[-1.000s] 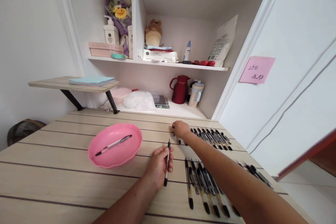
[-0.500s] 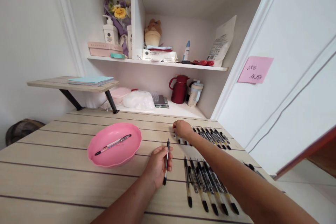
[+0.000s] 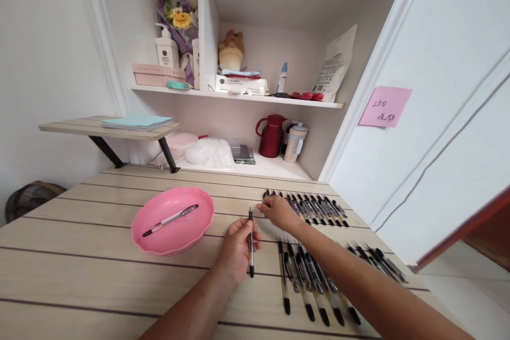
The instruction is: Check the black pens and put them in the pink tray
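In my left hand [image 3: 239, 247] is a slim pen [image 3: 251, 249] with a clear barrel and black ends, its bare tip pointing up and away from me. Thumb and fingers close around its upper part. My right hand [image 3: 281, 212] hovers just right of that tip, fingers bent together; whatever lies between them, if anything, cannot be made out. Behind it runs a row of short black-and-clear pen pieces [image 3: 314, 208]. Below my right forearm lie several pens [image 3: 305, 281], side by side with tips away from me. More pens [image 3: 378, 260] are beyond the forearm.
A pink scalloped bowl [image 3: 143, 212] at left holds one pen [image 3: 171, 220]. Behind it stands a small raised shelf [image 3: 71, 125] on black legs. A red jug [image 3: 271, 135], a cup [image 3: 295, 142] and a plastic bag [image 3: 209, 153] line the back.
My right hand has drawn back from the left end of the far row toward the pen tip, uncovering the pieces there. My left hand still holds the pen, now slightly more upright.
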Available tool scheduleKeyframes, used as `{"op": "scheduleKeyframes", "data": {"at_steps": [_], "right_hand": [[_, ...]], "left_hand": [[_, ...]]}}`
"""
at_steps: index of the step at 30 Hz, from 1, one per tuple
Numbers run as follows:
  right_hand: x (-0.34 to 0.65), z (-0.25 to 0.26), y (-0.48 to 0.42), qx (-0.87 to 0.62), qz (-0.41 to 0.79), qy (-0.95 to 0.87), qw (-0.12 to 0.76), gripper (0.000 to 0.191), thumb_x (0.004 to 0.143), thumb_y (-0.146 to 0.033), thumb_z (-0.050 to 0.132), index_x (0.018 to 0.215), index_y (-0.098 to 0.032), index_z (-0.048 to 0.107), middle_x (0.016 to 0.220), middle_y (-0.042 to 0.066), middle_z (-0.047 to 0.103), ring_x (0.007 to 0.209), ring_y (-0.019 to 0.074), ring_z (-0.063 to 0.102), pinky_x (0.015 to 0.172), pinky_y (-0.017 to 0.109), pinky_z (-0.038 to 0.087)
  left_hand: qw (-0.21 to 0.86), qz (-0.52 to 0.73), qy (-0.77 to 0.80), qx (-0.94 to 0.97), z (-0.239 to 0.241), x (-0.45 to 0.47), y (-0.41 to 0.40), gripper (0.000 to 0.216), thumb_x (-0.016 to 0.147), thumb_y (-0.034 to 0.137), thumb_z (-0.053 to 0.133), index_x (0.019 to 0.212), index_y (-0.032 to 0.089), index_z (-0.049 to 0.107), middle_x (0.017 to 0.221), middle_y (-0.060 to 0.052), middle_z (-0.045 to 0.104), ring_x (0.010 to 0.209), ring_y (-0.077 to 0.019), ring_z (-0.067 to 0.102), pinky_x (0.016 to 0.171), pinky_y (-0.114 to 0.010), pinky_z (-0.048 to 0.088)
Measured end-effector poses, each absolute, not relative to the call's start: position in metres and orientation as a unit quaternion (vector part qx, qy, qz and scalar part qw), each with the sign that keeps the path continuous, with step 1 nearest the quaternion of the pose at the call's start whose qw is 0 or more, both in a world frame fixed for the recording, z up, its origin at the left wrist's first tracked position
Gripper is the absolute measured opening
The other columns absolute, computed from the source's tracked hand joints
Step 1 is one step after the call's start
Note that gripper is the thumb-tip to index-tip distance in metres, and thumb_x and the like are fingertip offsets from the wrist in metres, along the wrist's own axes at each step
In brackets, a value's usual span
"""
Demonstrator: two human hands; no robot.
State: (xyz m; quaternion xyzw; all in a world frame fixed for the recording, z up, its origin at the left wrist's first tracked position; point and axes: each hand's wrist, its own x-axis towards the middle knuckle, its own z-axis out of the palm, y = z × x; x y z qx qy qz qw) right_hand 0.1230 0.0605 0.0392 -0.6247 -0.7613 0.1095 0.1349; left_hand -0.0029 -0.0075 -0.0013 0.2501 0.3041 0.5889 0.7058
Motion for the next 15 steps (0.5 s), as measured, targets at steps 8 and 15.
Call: {"op": "scheduleKeyframes", "data": {"at_steps": [8,15], "right_hand": [[0.102,0.024,-0.003,-0.554,0.266,-0.739,0.277,0.037,0.062,-0.023,0.061,0.096,-0.017,0.052,0.069,0.002,0.065,0.060,0.0119,0.057,0.053,0.019,0.036],[0.099,0.016,-0.010,-0.547,0.261,-0.742,0.287,0.054,0.067,-0.014,0.049,0.120,-0.014,0.037,0.071,0.002,0.064,0.060,0.0123,0.057,0.054,0.020,0.036]], "left_hand": [[0.676,0.658,0.270,0.193,-0.003,-0.012,0.002,0.017,0.065,0.020,0.067,0.071,0.017,0.052,0.063,0.002,0.058,0.059,-0.0082,0.056,0.058,-0.019,0.045],[0.674,0.629,0.300,0.245,-0.001,-0.012,-0.001,0.022,0.060,0.019,0.070,0.079,0.015,0.058,0.070,-0.002,0.061,0.068,-0.0115,0.059,0.069,-0.024,0.047]]}}
